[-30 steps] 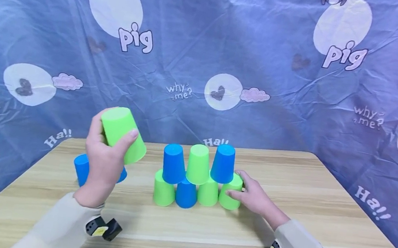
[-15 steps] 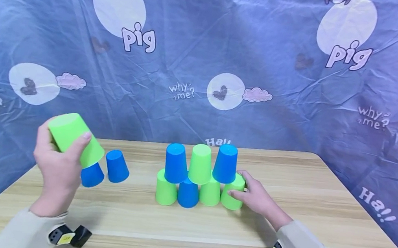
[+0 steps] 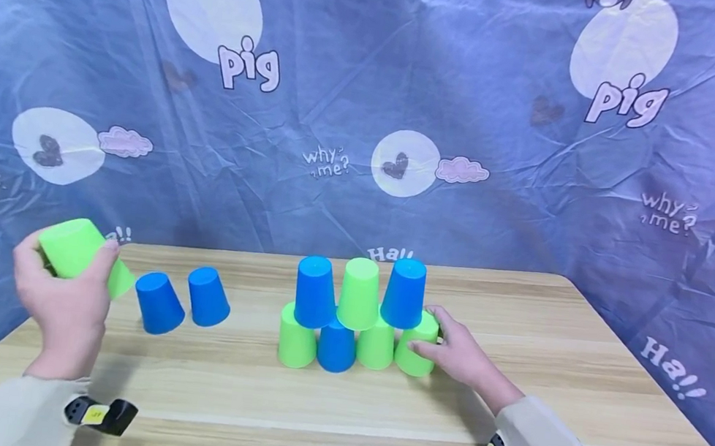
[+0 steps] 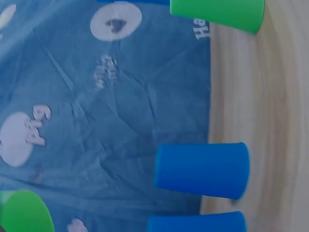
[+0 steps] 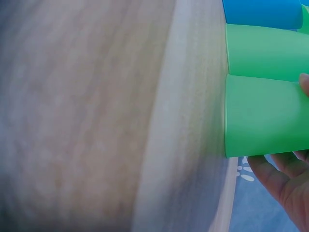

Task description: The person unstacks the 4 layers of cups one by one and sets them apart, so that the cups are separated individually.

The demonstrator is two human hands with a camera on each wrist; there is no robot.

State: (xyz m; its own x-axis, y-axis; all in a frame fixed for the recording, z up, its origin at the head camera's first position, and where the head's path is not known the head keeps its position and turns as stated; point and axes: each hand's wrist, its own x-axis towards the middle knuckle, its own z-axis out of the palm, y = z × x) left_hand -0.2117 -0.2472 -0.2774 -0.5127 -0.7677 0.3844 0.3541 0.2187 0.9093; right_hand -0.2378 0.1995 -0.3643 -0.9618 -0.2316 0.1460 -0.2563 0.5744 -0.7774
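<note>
My left hand (image 3: 65,311) holds a green cup (image 3: 72,249) in the air at the left, tilted, thumb across its near side; its rim (image 4: 26,212) end shows in the left wrist view's corner. Beside it two upside-down blue cups, one nearer (image 3: 159,307) and one farther (image 3: 208,298), stand on the table. In the middle a two-level cup stack has blue, green (image 3: 359,293) and blue cups on top of a row of green and blue ones. My right hand (image 3: 458,352) holds the row's rightmost green cup (image 5: 265,116) between thumb and fingers.
The wooden table (image 3: 282,420) reaches back to a blue printed cloth (image 3: 318,101), which also hangs along both sides. A small black camera is strapped on each wrist.
My left hand has carried the green cup leftward and lower, past the two blue cups, which now show fully. The right hand and the stack stay in place.
</note>
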